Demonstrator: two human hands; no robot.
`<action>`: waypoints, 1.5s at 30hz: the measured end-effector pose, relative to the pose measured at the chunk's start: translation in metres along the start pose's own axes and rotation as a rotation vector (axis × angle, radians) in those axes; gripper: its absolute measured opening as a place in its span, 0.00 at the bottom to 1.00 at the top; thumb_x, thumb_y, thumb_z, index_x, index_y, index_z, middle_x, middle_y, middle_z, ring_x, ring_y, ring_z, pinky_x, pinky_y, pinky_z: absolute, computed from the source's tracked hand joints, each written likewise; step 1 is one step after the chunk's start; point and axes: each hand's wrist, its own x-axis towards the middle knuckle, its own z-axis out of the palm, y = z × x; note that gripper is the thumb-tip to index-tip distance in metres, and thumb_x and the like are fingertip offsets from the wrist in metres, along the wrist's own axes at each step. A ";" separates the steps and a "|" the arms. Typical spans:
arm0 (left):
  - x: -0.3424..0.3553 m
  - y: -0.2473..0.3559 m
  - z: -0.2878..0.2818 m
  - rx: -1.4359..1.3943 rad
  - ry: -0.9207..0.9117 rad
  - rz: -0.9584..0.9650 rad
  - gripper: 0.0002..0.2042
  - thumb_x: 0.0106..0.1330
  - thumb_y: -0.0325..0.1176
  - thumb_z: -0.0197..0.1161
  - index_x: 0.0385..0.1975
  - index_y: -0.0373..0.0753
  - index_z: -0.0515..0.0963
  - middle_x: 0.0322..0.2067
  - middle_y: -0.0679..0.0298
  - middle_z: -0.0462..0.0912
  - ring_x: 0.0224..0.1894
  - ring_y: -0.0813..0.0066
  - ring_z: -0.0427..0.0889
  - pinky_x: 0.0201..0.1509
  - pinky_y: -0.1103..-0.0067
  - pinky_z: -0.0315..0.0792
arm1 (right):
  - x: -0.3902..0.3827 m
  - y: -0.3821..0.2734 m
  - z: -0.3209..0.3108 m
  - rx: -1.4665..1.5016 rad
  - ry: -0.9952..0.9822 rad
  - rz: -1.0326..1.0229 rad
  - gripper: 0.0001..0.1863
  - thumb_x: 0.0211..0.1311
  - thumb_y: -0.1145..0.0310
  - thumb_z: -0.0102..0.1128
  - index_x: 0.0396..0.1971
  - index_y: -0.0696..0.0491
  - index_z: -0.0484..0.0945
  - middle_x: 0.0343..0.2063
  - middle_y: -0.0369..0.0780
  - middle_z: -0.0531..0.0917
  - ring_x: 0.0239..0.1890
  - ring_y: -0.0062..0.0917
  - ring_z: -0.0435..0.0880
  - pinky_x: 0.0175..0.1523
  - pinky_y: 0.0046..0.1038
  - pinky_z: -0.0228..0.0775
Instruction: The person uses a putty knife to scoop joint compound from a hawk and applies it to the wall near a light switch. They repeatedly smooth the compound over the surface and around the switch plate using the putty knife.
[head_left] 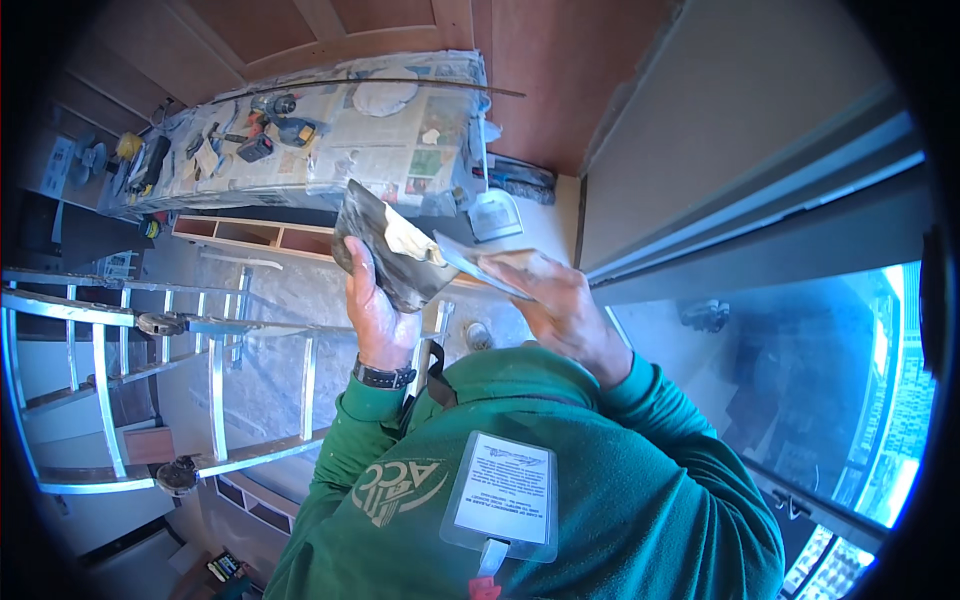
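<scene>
My left hand (pixel 380 318), with a dark watch at its wrist, is closed on the edge of a dark, smeared flat plate (pixel 372 228). A lump of cream-coloured putty (pixel 408 240) lies along the side of the plate toward my right hand. My right hand (pixel 570 318) grips a flat scraper (pixel 462 260), its blade reaching left to the putty at the plate's edge. Its handle is mostly covered by my fingers. Both tools are held up in front of my chest.
A metal ladder (pixel 215 395) stands close on my left. Ahead, a newspaper-covered table (pixel 340 165) carries a power drill (pixel 285 125) and other tools. A white dustpan (pixel 495 215) is beside it, a wooden frame (pixel 260 235) below. A window (pixel 900 360) is at the right.
</scene>
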 end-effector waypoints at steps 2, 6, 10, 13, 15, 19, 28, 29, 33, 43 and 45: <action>-0.015 -0.001 -0.005 -0.060 -0.006 -0.039 0.25 0.74 0.48 0.54 0.64 0.39 0.67 0.58 0.62 0.76 0.59 0.67 0.77 0.65 0.66 0.70 | -0.013 0.017 0.004 -0.164 -0.010 0.020 0.26 0.54 0.84 0.56 0.56 0.52 0.80 0.41 0.50 0.84 0.38 0.42 0.83 0.45 0.37 0.78; -0.047 -0.001 -0.001 -0.140 0.002 -0.073 0.19 0.71 0.44 0.61 0.58 0.45 0.75 0.54 0.68 0.82 0.54 0.71 0.81 0.60 0.67 0.73 | -0.079 0.092 0.018 -0.211 0.067 0.209 0.21 0.55 0.83 0.58 0.51 0.55 0.82 0.39 0.50 0.83 0.38 0.45 0.83 0.46 0.38 0.77; -0.081 -0.005 -0.013 -0.139 0.096 -0.107 0.18 0.69 0.44 0.64 0.56 0.45 0.77 0.53 0.70 0.83 0.53 0.72 0.82 0.60 0.69 0.73 | -0.200 0.150 0.022 -0.210 0.136 0.648 0.16 0.60 0.72 0.59 0.49 0.55 0.82 0.39 0.53 0.84 0.41 0.49 0.83 0.47 0.41 0.76; -0.108 -0.009 -0.028 -0.109 0.213 -0.121 0.19 0.68 0.44 0.65 0.55 0.46 0.78 0.52 0.70 0.83 0.53 0.72 0.81 0.61 0.69 0.72 | -0.318 0.174 0.020 -0.240 0.073 1.001 0.15 0.60 0.64 0.57 0.45 0.52 0.82 0.36 0.55 0.83 0.41 0.52 0.83 0.47 0.44 0.75; -0.130 -0.013 -0.029 -0.083 0.235 -0.122 0.19 0.68 0.45 0.65 0.56 0.46 0.78 0.53 0.70 0.83 0.54 0.72 0.80 0.62 0.69 0.71 | -0.399 0.176 0.027 -0.364 0.096 1.141 0.16 0.64 0.56 0.53 0.38 0.51 0.82 0.36 0.55 0.83 0.43 0.53 0.82 0.46 0.46 0.73; -0.165 -0.011 -0.035 -0.104 0.253 -0.100 0.19 0.69 0.45 0.62 0.57 0.46 0.76 0.56 0.69 0.81 0.58 0.69 0.78 0.64 0.65 0.69 | -0.574 0.185 0.040 -0.406 0.064 1.340 0.16 0.59 0.56 0.54 0.31 0.54 0.81 0.30 0.54 0.83 0.36 0.55 0.81 0.42 0.50 0.72; -0.201 0.010 -0.041 -0.191 0.113 -0.005 0.20 0.74 0.42 0.57 0.61 0.41 0.72 0.60 0.64 0.77 0.62 0.65 0.75 0.69 0.65 0.65 | -0.565 0.182 0.059 -0.465 0.097 1.162 0.14 0.56 0.58 0.59 0.35 0.52 0.80 0.34 0.52 0.84 0.41 0.52 0.82 0.45 0.47 0.74; -0.204 0.013 -0.042 -0.188 0.101 0.000 0.21 0.74 0.42 0.56 0.62 0.41 0.71 0.60 0.64 0.77 0.62 0.65 0.74 0.69 0.65 0.65 | -0.545 0.187 0.061 -0.441 0.145 1.141 0.14 0.56 0.59 0.59 0.37 0.52 0.80 0.36 0.52 0.84 0.42 0.51 0.82 0.46 0.46 0.74; -0.215 0.033 -0.048 -0.160 0.050 0.055 0.22 0.74 0.43 0.55 0.64 0.42 0.68 0.62 0.64 0.74 0.64 0.65 0.73 0.69 0.64 0.64 | -0.453 0.197 0.068 -0.396 0.396 0.901 0.17 0.56 0.63 0.61 0.44 0.54 0.79 0.40 0.54 0.83 0.43 0.51 0.82 0.47 0.44 0.74; -0.298 0.114 -0.135 0.053 0.081 0.121 0.35 0.69 0.62 0.53 0.72 0.55 0.55 0.69 0.69 0.60 0.69 0.63 0.61 0.62 0.35 0.58 | -0.289 0.158 0.178 0.706 0.529 0.373 0.16 0.66 0.63 0.61 0.50 0.55 0.77 0.46 0.42 0.84 0.51 0.34 0.80 0.59 0.37 0.71; -0.311 0.121 -0.173 0.102 0.167 0.106 0.36 0.66 0.66 0.53 0.71 0.57 0.57 0.68 0.69 0.63 0.68 0.62 0.64 0.59 0.36 0.61 | -0.246 0.102 0.184 0.353 0.327 0.663 0.20 0.60 0.65 0.66 0.51 0.56 0.77 0.45 0.47 0.84 0.47 0.39 0.83 0.55 0.38 0.73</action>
